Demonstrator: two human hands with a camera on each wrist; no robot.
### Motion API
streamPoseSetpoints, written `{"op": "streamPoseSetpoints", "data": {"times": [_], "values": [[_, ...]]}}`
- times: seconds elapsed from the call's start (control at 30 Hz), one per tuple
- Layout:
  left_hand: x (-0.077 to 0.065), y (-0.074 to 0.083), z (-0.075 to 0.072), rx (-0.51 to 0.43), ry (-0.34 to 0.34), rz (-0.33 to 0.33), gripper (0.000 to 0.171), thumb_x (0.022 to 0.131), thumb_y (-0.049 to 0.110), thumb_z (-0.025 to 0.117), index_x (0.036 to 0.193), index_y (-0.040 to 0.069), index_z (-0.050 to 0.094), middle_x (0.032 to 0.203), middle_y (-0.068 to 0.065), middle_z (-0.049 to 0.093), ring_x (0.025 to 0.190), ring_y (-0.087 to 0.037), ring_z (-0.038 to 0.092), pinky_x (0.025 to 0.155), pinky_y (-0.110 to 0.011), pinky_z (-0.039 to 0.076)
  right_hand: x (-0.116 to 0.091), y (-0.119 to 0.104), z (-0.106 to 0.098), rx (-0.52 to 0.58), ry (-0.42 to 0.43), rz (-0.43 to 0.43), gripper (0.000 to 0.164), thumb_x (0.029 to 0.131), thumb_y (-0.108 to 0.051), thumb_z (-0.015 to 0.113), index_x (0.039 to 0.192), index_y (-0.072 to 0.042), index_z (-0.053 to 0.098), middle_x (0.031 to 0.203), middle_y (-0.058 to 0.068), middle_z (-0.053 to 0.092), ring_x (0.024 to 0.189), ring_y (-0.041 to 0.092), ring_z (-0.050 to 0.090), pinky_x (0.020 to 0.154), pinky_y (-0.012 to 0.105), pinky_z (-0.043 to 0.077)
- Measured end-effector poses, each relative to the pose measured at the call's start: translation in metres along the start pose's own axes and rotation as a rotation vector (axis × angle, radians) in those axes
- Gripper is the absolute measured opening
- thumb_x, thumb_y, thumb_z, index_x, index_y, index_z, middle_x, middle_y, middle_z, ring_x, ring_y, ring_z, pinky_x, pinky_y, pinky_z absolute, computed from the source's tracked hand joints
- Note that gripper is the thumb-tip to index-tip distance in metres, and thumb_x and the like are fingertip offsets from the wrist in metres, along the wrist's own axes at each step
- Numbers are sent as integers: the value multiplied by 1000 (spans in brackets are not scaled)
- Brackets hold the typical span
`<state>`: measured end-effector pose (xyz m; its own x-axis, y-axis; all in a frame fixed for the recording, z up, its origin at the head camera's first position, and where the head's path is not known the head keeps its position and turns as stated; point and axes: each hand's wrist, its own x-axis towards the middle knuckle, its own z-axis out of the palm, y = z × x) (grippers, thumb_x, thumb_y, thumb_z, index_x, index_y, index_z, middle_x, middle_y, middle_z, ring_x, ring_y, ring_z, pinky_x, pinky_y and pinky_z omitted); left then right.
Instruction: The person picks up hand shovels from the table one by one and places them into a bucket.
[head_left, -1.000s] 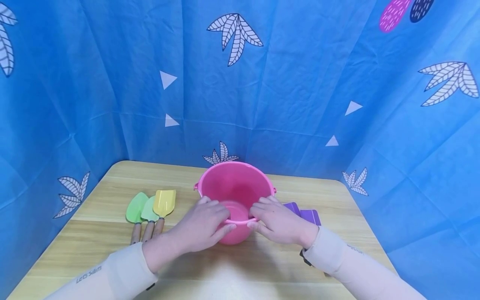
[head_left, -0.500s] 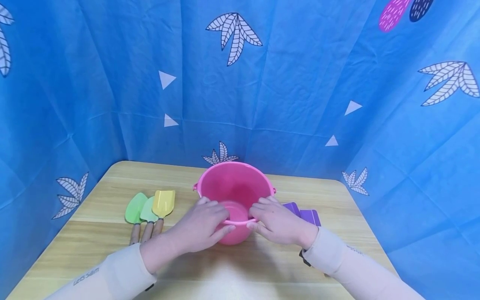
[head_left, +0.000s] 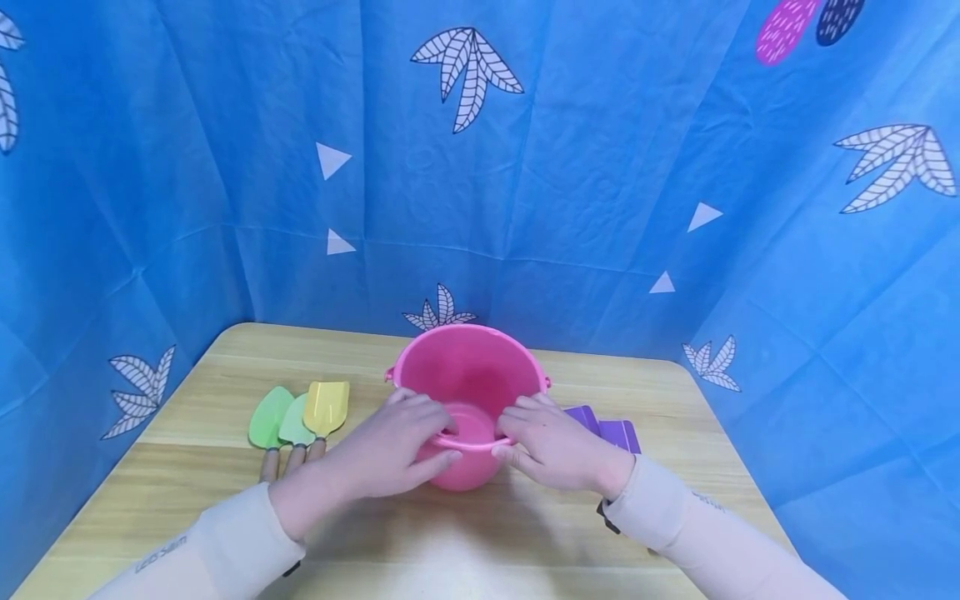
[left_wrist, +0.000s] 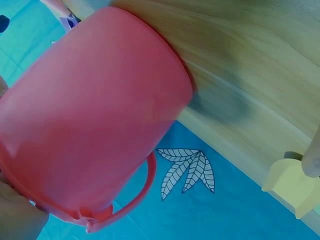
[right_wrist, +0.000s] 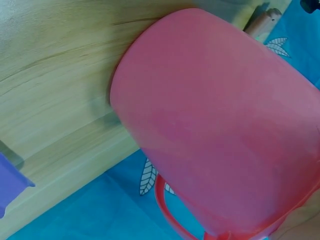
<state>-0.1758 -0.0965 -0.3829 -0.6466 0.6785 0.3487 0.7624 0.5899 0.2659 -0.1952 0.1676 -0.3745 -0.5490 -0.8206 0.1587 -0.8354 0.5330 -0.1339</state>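
A pink bucket (head_left: 468, 471) stands upright on the wooden table, its mouth tipped into my sight so the inside shows. My left hand (head_left: 401, 442) holds the near-left part of the rim, fingers hooked over into the bucket and thumb along the outside. On the near-right part, my right hand (head_left: 555, 437) grips the same rim in a similar way. In the left wrist view the bucket's side (left_wrist: 100, 100) fills much of the picture, with the left hand (left_wrist: 20, 215) at the rim. The bucket's handle (right_wrist: 172, 215) hangs at the far side in the right wrist view.
Left of the bucket lie a bright green shovel (head_left: 270, 417), a pale green shovel (head_left: 296, 421) and a yellow shovel (head_left: 327, 407), all with wooden handles. Purple pieces (head_left: 618, 433) lie at the right, partly behind my right arm. A blue patterned curtain (head_left: 480, 208) surrounds the table.
My left hand has slid slightly left along the rim, its thumb now farther from the right thumb. The bucket and right hand have stayed in place.
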Motion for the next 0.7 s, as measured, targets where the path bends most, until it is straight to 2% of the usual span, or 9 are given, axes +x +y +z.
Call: {"op": "streamPoseSetpoints", "data": {"times": [0.13,0.33,0.47,0.7], "values": [[-2,-4,-2,8,37,0,38,90,52,49,119,28,50,114,16,54,110,-7,43,96,-45,33,1,0,0,0,-4,0,28,96,-51,34,95,-29,51,86,-18,47,88,4,38,84,30,36],[-6,-12,-8,61,130,-36,37,88,52,51,116,28,54,125,10,49,120,-11,36,100,-51,29,0,0,0,6,-7,5,17,95,-45,42,95,-31,50,87,-18,46,89,2,37,85,30,36],[-12,-19,-15,66,179,-72,37,89,51,51,117,27,52,129,7,46,123,-15,35,99,-52,30,0,0,0,7,-10,5,17,96,-45,42,95,-30,50,87,-18,46,90,3,37,86,31,35],[-25,-29,-24,54,259,-95,36,88,47,55,119,28,53,131,4,47,123,-17,36,98,-53,30,-1,-1,-1,6,-1,-2,19,96,-46,40,95,-30,50,88,-17,46,89,4,37,86,32,34]]}}
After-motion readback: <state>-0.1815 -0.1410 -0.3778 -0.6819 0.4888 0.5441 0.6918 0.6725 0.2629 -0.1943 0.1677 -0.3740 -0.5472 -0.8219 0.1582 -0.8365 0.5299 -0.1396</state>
